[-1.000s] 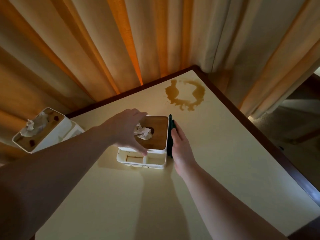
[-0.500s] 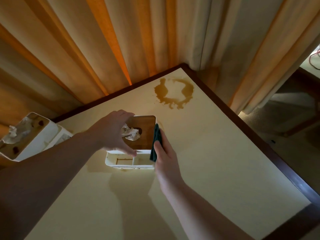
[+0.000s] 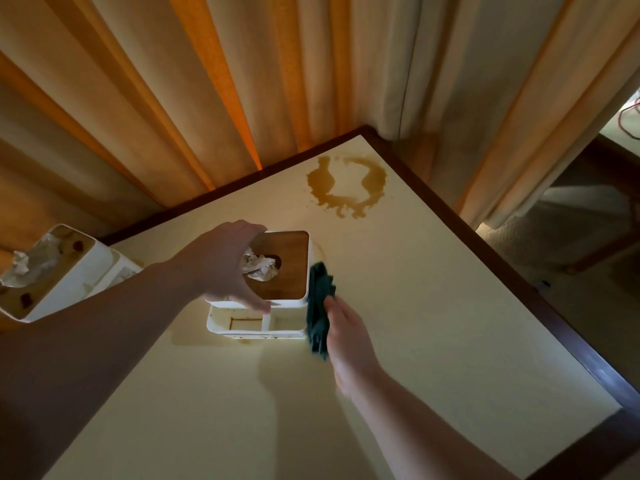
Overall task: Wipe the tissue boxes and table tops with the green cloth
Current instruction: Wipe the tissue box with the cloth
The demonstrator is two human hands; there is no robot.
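Note:
A white tissue box (image 3: 291,265) with a brown wooden lid stands on the cream table top (image 3: 433,306), crumpled tissue poking from its hole. My left hand (image 3: 225,268) grips the box from the top left, thumb on its front edge. My right hand (image 3: 346,337) holds the green cloth (image 3: 319,306) against the box's right side wall. A white tray part (image 3: 256,323) with small compartments sits at the box's front. A brown spill ring (image 3: 346,188) lies near the table's far corner.
A second white tissue box (image 3: 52,271) with a stained top stands at the far left edge. Orange and beige curtains (image 3: 242,81) hang behind the table. The dark table edge (image 3: 519,271) runs along the right, with carpet below.
My right hand has slid back toward me along the box's right side, and the cloth now hangs looser and lower. My left hand keeps its hold on the box.

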